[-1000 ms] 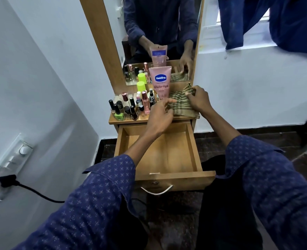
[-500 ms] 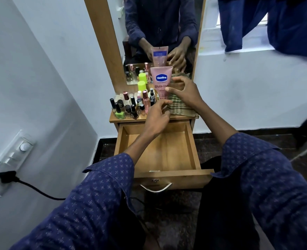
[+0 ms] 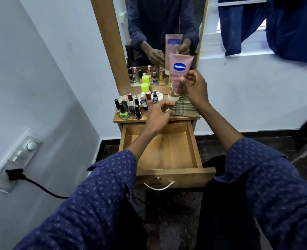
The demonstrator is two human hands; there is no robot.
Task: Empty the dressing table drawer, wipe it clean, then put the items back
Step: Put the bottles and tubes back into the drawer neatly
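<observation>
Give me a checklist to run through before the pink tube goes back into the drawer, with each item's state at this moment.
1. Drawer pulled open: ok.
2. Drawer floor free of items: ok, only bare wood shows.
3. Pink Vaseline tube gripped by the right hand: ok, fingers curl round its lower half.
4. Tube cap closed: cannot tell.
5. Left hand out of the drop path: not ok, it hovers over the drawer's back edge.
6. Striped cloth out of the drawer: ok, it lies on the tabletop.
</observation>
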